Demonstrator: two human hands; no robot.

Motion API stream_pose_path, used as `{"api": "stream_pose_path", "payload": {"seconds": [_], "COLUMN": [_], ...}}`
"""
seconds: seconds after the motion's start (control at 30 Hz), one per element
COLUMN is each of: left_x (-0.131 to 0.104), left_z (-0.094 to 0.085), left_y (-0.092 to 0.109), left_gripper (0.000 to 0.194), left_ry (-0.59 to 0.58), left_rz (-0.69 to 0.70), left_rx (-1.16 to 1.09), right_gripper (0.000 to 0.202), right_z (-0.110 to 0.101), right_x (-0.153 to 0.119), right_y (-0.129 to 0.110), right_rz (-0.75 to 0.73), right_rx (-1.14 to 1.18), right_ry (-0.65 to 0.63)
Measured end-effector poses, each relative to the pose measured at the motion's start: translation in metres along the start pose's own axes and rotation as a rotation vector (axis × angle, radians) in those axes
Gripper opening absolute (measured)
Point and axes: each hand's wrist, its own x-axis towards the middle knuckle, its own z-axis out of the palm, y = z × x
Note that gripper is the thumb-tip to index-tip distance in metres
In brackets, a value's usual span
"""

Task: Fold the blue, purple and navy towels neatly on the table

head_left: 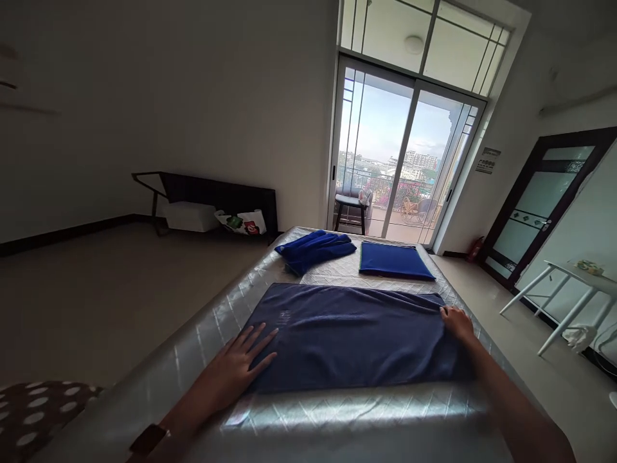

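Observation:
A dark blue towel (351, 334) lies spread across the mattress (299, 418) in front of me, with small lettering near its left end. My left hand (245, 354) rests flat on the towel's left edge, fingers spread. At the towel's far right corner, my right hand (457, 321) has its fingers bent over the edge, closed on the cloth, with small creases beside them. Beyond it, a folded bright blue towel (395, 260) lies flat at the right. To its left is a crumpled bright blue cloth (313, 249).
A brown polka-dot fabric (43, 418) is at the lower left. Against the wall stands a black bench-like frame (216, 190) with a white box (190, 217) beneath. A white table (585, 275) is on the right; glass sliding doors (376, 128) are behind the bed.

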Motion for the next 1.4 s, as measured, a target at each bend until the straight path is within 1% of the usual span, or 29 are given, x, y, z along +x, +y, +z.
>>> {"api": "stream_pose_path", "payload": {"seconds": [0.13, 0.23, 0.3, 0.4, 0.5, 0.53, 0.57, 0.6, 0.63, 0.67, 0.7, 0.73, 0.77, 0.83, 0.87, 0.93, 0.97, 1.0, 1.03, 1.1, 1.13, 1.2, 1.3, 1.4], "left_x": [-0.001, -0.004, -0.007, -0.011, -0.007, -0.001, 0.007, 0.018, 0.031, 0.046, 0.061, 0.076, 0.089, 0.110, 0.118, 0.130, 0.135, 0.139, 0.143, 0.150, 0.153, 0.158, 0.163, 0.166], "left_z": [-0.002, 0.001, 0.003, 0.005, -0.002, -0.006, -0.012, -0.018, -0.024, -0.031, -0.037, -0.042, -0.047, -0.050, -0.048, -0.038, -0.029, -0.020, -0.010, 0.007, 0.014, 0.023, 0.023, 0.011], "left_y": [-0.002, -0.004, -0.008, -0.019, -0.029, -0.029, -0.024, -0.013, 0.005, 0.029, 0.060, 0.096, 0.137, 0.222, 0.264, 0.337, 0.367, 0.393, 0.415, 0.445, 0.455, 0.466, 0.468, 0.456], "left_gripper": [0.052, 0.051, 0.052, 0.053, 0.050, 0.049, 0.049, 0.050, 0.052, 0.055, 0.053, 0.049, 0.043, 0.034, 0.032, 0.037, 0.040, 0.038, 0.033, 0.025, 0.022, 0.017, 0.011, 0.015], "left_ry": [-0.016, 0.004, 0.009, -0.022, -0.080, -0.117, -0.157, -0.199, -0.238, -0.239, -0.241, -0.234, -0.211, -0.206, -0.203, -0.156, -0.127, -0.106, -0.085, -0.070, -0.065, -0.067, -0.095, -0.160], "left_rz": [-0.025, -0.035, -0.058, -0.083, -0.155, -0.199, -0.243, -0.269, -0.281, -0.244, -0.163, -0.075, 0.052, 0.404, 0.570, 0.809, 0.873, 0.903, 0.918, 0.906, 0.896, 0.884, 0.886, 0.861], "left_rx": [0.017, 0.030, 0.019, -0.027, -0.046, -0.033, -0.007, 0.028, 0.064, 0.092, 0.082, 0.031, -0.053, -0.219, -0.253, -0.262, -0.250, -0.231, -0.217, -0.216, -0.223, -0.239, -0.271, -0.378], "right_gripper": [0.042, 0.040, 0.040, 0.039, 0.038, 0.036, 0.034, 0.032, 0.030, 0.028, 0.027, 0.026, 0.025, 0.024, 0.024, 0.023, 0.023, 0.023, 0.023, 0.024, 0.024, 0.025, 0.026, 0.025], "right_z": [-0.007, -0.002, 0.007, 0.025, 0.037, 0.039, 0.039, 0.039, 0.038, 0.037, 0.035, 0.034, 0.034, 0.033, 0.033, 0.033, 0.033, 0.034, 0.034, 0.034, 0.034, 0.034, 0.033, 0.031], "right_x": [0.044, 0.069, 0.079, 0.087, 0.093, 0.096, 0.099, 0.103, 0.107, 0.110, 0.113, 0.115, 0.117, 0.118, 0.118, 0.118, 0.117, 0.117, 0.117, 0.117, 0.118, 0.119, 0.121, 0.121], "right_y": [-0.006, -0.005, -0.001, 0.010, 0.021, 0.024, 0.027, 0.030, 0.032, 0.034, 0.036, 0.037, 0.038, 0.038, 0.038, 0.037, 0.037, 0.036, 0.036, 0.035, 0.035, 0.036, 0.036, 0.035], "right_rz": [0.013, 0.014, 0.008, -0.011, -0.024, -0.027, -0.030, -0.037, -0.047, -0.056, -0.063, -0.066, -0.068, -0.069, -0.069, -0.068, -0.066, -0.063, -0.060, -0.055, -0.053, -0.054, -0.060, -0.053], "right_rx": [0.054, 0.112, 0.150, 0.240, 0.379, 0.417, 0.444, 0.467, 0.486, 0.501, 0.513, 0.520, 0.523, 0.527, 0.529, 0.530, 0.527, 0.522, 0.517, 0.506, 0.501, 0.498, 0.511, 0.543], "right_ry": [0.031, 0.029, 0.028, 0.058, 0.076, 0.063, 0.039, 0.009, -0.023, -0.050, -0.070, -0.082, -0.087, -0.087, -0.086, -0.080, -0.077, -0.074, -0.072, -0.074, -0.077, -0.086, -0.106, -0.119]}}
